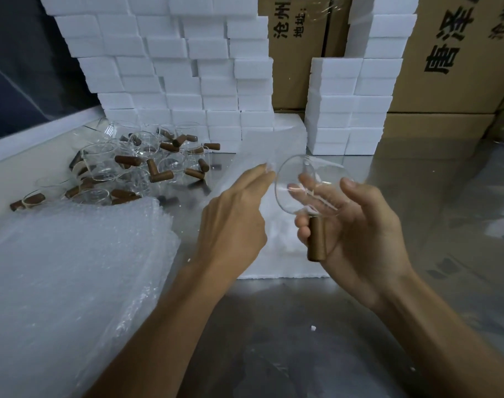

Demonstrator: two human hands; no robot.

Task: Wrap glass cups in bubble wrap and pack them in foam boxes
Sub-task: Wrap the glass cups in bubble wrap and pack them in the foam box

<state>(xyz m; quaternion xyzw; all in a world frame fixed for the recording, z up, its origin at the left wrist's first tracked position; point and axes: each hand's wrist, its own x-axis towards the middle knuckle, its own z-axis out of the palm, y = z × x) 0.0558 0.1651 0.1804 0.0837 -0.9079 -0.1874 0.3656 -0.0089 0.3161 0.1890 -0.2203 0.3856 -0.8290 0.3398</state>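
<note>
Glass cup (308, 185) — gripped in right hand (357, 225) | left hand (233, 219) pinches bubble wrap sheet (253, 156)

We see both bare forearms rising from the bottom edge toward mid-frame. Our left hand (233, 222) shows its back, fingers stretched up and right, fingertips pinched together just left of centre. Our right hand (357, 225) sits right of centre, palm turned leftward, fingers curled, thumb raised.
</note>
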